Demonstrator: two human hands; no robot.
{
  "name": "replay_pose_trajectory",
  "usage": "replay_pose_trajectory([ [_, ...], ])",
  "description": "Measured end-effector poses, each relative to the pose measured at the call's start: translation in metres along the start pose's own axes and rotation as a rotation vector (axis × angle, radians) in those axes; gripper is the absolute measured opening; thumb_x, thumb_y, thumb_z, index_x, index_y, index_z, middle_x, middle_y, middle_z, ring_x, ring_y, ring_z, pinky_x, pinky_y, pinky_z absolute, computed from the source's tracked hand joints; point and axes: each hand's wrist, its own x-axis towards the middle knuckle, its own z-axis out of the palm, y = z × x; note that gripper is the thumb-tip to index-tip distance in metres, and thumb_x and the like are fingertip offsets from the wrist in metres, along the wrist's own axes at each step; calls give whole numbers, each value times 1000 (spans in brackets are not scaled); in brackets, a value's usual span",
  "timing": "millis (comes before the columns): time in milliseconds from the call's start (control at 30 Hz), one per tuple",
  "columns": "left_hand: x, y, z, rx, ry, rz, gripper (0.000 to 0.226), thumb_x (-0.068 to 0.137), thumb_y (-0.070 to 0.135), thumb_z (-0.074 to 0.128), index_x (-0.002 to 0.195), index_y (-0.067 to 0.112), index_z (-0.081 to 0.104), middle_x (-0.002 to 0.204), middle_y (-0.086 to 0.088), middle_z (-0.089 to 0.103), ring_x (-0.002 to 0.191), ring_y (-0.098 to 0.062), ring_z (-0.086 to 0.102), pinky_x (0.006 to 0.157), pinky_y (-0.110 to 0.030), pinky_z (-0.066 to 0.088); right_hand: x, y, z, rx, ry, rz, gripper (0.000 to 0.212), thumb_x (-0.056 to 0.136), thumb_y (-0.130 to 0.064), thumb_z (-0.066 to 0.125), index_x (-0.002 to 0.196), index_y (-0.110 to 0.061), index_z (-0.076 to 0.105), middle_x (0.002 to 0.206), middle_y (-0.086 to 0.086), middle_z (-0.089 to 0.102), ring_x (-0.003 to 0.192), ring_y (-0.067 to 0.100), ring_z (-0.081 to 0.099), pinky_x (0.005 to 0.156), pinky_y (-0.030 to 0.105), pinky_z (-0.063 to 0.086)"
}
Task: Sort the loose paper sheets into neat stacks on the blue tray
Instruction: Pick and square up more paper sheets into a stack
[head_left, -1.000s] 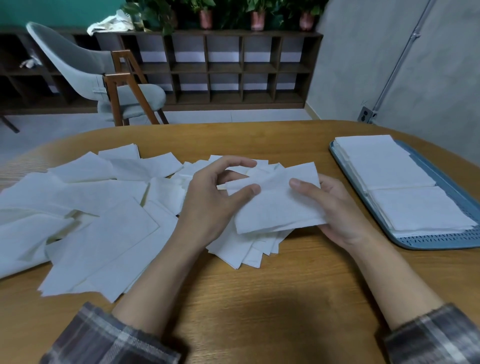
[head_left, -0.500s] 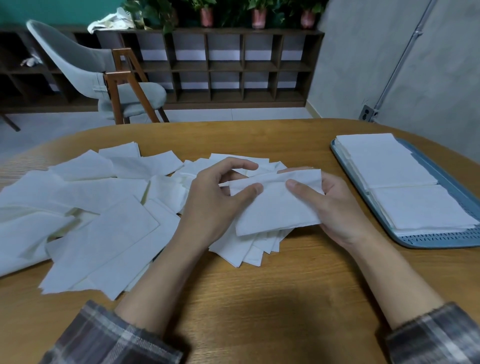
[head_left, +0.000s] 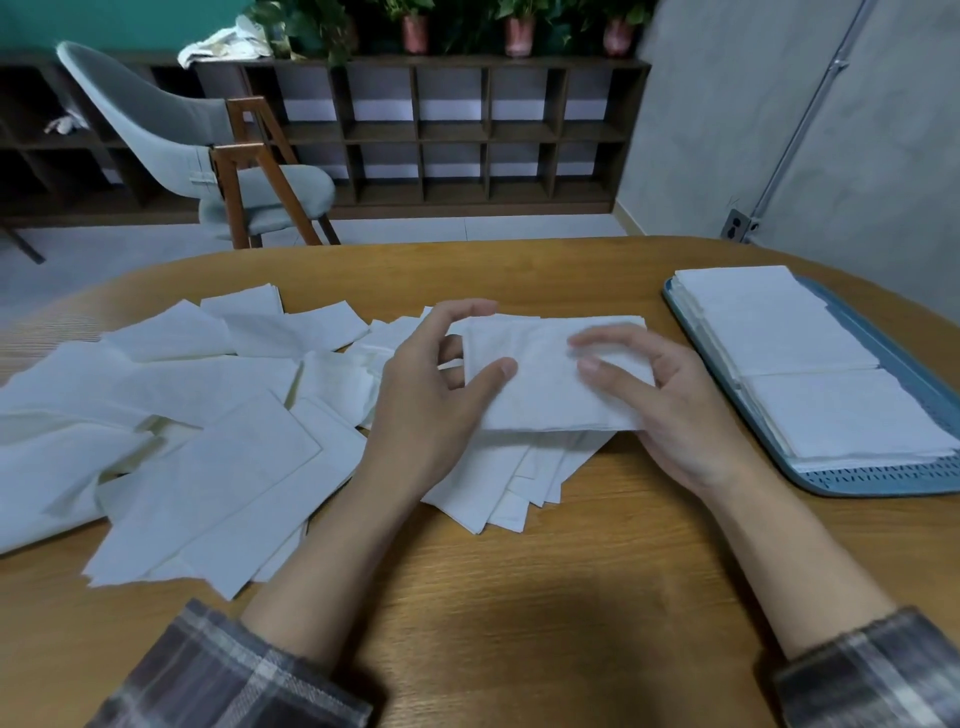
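Both my hands hold a small bundle of white paper sheets (head_left: 540, 387) just above the table's middle. My left hand (head_left: 431, 395) grips its left edge, thumb on top and fingers curled over the far edge. My right hand (head_left: 660, 395) holds the right end, thumb and a finger on top. Many loose white sheets (head_left: 197, 436) lie scattered over the table's left half, with a fanned pile (head_left: 519, 483) under the bundle. The blue tray (head_left: 883, 478) at the right carries two neat white stacks (head_left: 810, 374), one behind the other.
The wooden table (head_left: 545, 597) has a rounded far edge. Beyond it stand a grey chair (head_left: 197, 150) with wooden legs and a dark cubby shelf (head_left: 467, 130) topped with potted plants. A grey wall with a socket is at the right.
The bundle has turned from tilted to nearly level and square to me. My right fingers shifted onto its top right part; my left hand stays on the left edge.
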Motion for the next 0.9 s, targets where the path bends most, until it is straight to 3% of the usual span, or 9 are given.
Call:
replay_pose_trajectory([
  [100, 0, -7, 2, 221, 14, 103, 53, 90, 32, 82, 135, 38, 54, 102, 16, 66, 90, -2, 65, 72, -21, 56, 0, 3, 0, -146, 131, -8, 19, 99, -10, 70, 105, -23, 82, 115, -12, 78, 117, 5, 68, 108, 34, 50],
  [200, -2, -12, 5, 508, -114, 137, 69, 79, 51, 85, 134, 44, 44, 101, 17, 57, 85, -1, 57, 67, -23, 47, 1, 2, -3, -186, 304, -9, 24, 100, -10, 69, 106, -29, 82, 113, -24, 76, 115, -7, 64, 102, 15, 46],
  [333, -7, -20, 11, 735, -187, 258, 44, 78, 50, 81, 111, 34, 58, 102, 14, 53, 90, -7, 56, 65, -28, 45, 4, 3, -6, -208, 367, -1, 25, 99, -13, 69, 105, -33, 82, 113, -28, 75, 115, -13, 61, 95, 5, 42],
  [433, -6, -23, 10, 701, -145, 285, 24, 83, 43, 78, 98, 30, 64, 99, 13, 57, 85, -7, 57, 65, -31, 50, 3, 4, -3, -215, 343, -2, 24, 100, -13, 69, 106, -33, 82, 112, -30, 74, 114, -15, 60, 94, 3, 42],
  [533, -3, -24, 9, 630, -148, 248, 20, 85, 45, 79, 92, 31, 68, 95, 15, 60, 81, -4, 58, 65, -28, 49, 4, 3, -4, -212, 351, -10, 25, 100, -12, 68, 107, -32, 82, 108, -36, 72, 110, -21, 57, 86, -5, 37],
  [667, -1, -24, 9, 575, -136, 210, 15, 86, 44, 79, 86, 32, 72, 87, 16, 63, 80, -1, 60, 66, -21, 47, 4, 3, -6, -212, 342, -17, 25, 101, -11, 67, 110, -30, 81, 104, -43, 69, 107, -26, 55, 84, -6, 36],
  [900, -3, -17, 9, 474, -120, 110, 8, 88, 27, 77, 82, 29, 82, 78, 17, 72, 79, -2, 66, 69, -19, 52, 2, 3, -4, -192, 227, -31, 34, 103, -8, 62, 118, -33, 78, 122, -26, 73, 121, -9, 60, 97, 6, 45],
])
